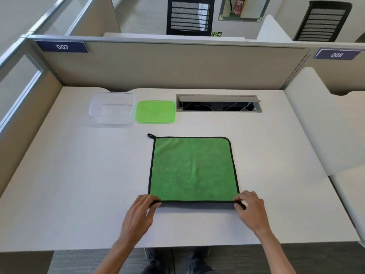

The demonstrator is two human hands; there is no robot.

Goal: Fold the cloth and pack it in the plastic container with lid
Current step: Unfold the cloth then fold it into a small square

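Fingers (153,201) of the left hand (141,211) pinch the cloth's near left corner, and those of the right hand (249,207) pinch its near right corner, both closed narrow on the black hem. From where I stand, the white desk (79,184) carries everything. On it the green cloth (193,169) lies spread flat and unfolded, its near edge lifted slightly off the desk, showing a grey underside. Beyond the cloth's far right sits an open cable hatch (218,103). Beyond its far left stands the clear plastic container (111,108), open, with the green lid (155,112) flat just beside it, towards the hatch. A small black loop (150,135) marks the cloth's far left corner.
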